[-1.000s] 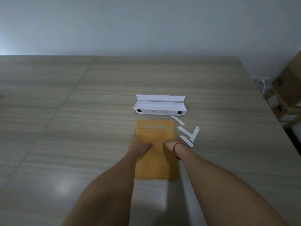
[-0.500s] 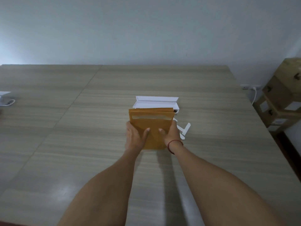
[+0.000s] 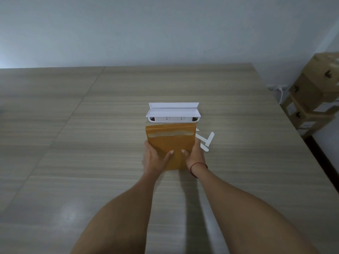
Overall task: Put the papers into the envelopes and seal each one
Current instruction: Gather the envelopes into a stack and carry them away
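A stack of orange-brown envelopes is held tilted up off the wooden table, top edge away from me, with a pale adhesive strip near the top. My left hand grips its left side, thumb on the front face. My right hand, with a red string at the wrist, grips the right side the same way. The fingers behind the envelopes are hidden. No loose papers are visible.
A white box-like device with a raised lid stands just beyond the envelopes. Several white peeled strips lie on the table to the right. Cardboard boxes are stacked off the table's right edge near a wall socket.
The envelopes, flat on the table a second ago under both hands, have been lifted and tilted upright; both hands now hold them by the sides. The view has also shifted.
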Demonstrator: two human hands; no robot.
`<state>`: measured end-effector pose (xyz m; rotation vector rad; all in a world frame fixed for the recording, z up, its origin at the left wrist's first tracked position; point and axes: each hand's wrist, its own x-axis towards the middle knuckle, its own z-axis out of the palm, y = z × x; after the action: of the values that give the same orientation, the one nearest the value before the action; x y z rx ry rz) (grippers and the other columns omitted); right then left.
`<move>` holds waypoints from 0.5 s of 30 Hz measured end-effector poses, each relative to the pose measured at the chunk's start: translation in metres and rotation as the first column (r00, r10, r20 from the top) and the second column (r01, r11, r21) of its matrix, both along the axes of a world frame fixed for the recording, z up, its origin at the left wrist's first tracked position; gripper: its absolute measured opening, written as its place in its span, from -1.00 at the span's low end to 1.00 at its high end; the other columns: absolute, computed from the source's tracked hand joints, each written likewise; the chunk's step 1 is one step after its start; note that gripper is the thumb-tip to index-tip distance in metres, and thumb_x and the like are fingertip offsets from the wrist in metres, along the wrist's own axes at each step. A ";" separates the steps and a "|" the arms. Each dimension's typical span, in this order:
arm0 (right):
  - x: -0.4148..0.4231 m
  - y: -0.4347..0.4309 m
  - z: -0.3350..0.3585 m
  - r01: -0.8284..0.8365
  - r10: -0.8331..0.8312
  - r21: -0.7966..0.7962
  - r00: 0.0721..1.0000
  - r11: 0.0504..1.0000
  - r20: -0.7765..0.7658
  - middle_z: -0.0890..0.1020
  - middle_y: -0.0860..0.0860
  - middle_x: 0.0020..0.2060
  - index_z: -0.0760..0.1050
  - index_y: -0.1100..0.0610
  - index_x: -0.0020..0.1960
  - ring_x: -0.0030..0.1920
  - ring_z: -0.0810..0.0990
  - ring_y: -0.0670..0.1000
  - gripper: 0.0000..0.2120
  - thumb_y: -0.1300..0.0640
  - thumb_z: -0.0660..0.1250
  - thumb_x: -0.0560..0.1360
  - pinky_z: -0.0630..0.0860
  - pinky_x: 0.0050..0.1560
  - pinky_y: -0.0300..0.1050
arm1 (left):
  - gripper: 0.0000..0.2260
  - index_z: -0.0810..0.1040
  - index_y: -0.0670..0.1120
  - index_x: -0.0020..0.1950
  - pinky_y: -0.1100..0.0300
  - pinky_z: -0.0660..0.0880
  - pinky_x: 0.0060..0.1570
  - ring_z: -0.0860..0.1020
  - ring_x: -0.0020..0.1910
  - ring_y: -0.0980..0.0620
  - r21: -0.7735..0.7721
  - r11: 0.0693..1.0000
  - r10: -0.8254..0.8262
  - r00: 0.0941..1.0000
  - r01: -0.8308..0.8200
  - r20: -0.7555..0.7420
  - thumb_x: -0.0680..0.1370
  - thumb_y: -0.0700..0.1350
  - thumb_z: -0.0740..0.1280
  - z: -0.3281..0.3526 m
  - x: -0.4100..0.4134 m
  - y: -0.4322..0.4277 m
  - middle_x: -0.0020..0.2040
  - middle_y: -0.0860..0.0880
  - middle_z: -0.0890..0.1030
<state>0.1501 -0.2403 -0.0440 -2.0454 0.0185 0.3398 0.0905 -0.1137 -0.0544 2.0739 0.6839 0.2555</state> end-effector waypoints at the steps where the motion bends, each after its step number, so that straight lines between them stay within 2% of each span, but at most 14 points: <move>1: -0.001 0.000 -0.002 -0.003 0.003 -0.008 1.000 1.000 0.005 0.53 0.13 0.18 0.24 0.18 0.21 0.20 0.54 0.15 -0.70 0.23 0.28 0.56 0.47 0.17 -0.01 | -0.20 0.10 -0.06 0.38 -0.17 0.47 0.20 0.43 0.26 -0.15 0.009 1.000 -0.005 1.000 0.005 -0.004 0.35 0.20 0.47 -0.003 -0.002 0.000 0.27 -0.10 0.36; 6: 0.005 0.002 0.001 0.000 0.000 -0.012 1.000 1.000 0.004 0.52 0.11 0.17 0.24 0.19 0.22 0.18 0.53 0.13 -0.70 0.23 0.27 0.57 0.44 0.15 -0.03 | -0.27 0.13 -0.14 0.37 -0.15 0.47 0.20 0.45 0.24 -0.14 0.009 1.000 -0.002 0.999 0.002 0.032 0.42 0.11 0.46 0.004 0.007 0.005 0.27 -0.12 0.38; 10: 0.002 0.001 -0.002 -0.019 0.019 -0.018 1.000 1.000 0.000 0.53 0.12 0.18 0.25 0.18 0.25 0.18 0.54 0.13 -0.69 0.25 0.26 0.56 0.43 0.12 -0.09 | -0.28 0.12 -0.13 0.37 -0.16 0.47 0.21 0.44 0.26 -0.15 0.005 1.000 0.012 1.000 -0.012 -0.009 0.43 0.11 0.45 0.000 0.002 0.001 0.28 -0.13 0.40; 15: 0.007 -0.003 0.007 -0.008 0.007 -0.043 1.000 0.999 -0.023 0.54 0.11 0.19 0.26 0.16 0.28 0.20 0.54 0.14 -0.68 0.24 0.26 0.57 0.43 0.14 -0.04 | -0.34 0.17 -0.10 0.30 -0.17 0.47 0.19 0.44 0.25 -0.16 0.000 1.000 -0.016 0.998 0.016 -0.064 0.41 0.12 0.46 0.011 0.012 0.006 0.25 -0.12 0.41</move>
<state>0.1572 -0.2438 -0.0372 -2.0842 0.0326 0.3707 0.1021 -0.1076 -0.0431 2.0946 0.7057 0.1812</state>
